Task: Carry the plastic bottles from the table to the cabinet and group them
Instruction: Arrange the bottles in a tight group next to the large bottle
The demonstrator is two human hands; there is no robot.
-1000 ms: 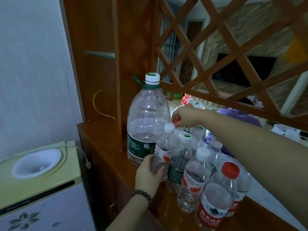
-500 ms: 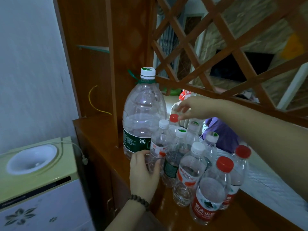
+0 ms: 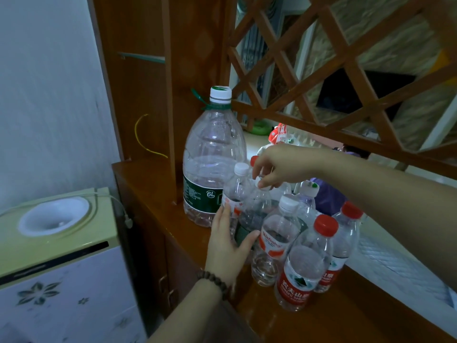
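Standing on the brown wooden cabinet (image 3: 153, 184), a cluster of clear plastic bottles crowds together just right of the big jug (image 3: 212, 157), which is marked 6L, has a white cap and a green band at its neck, and rises upright against the cabinet's vertical post. Nearest the jug is a white-capped bottle (image 3: 236, 191) with a red and white label, and it touches the jug's lower side. The left hand (image 3: 228, 248), with a dark bead bracelet at its wrist, presses against the front of this group with straight fingers and the thumb spread wide toward a dark-labelled bottle (image 3: 252, 214) just right of the white-capped one; it wraps round nothing. The right hand (image 3: 279, 167) reaches in from the far side of the jug, above the cluster, its fingertips pinching the white cap of that dark-labelled bottle. Farther from the jug stand a white-capped bottle with a red label (image 3: 277, 241), a green-spotted cap bottle (image 3: 308, 196) behind it, and two red-capped bottles (image 3: 306, 263) at the near right edge of the group, one just behind the other. Left of the jug, beyond the cabinet's side, sits a pale green water dispenser (image 3: 54, 229) with a white round basin on top. Above the jug a wooden lattice (image 3: 321, 70) crosses the upper right.
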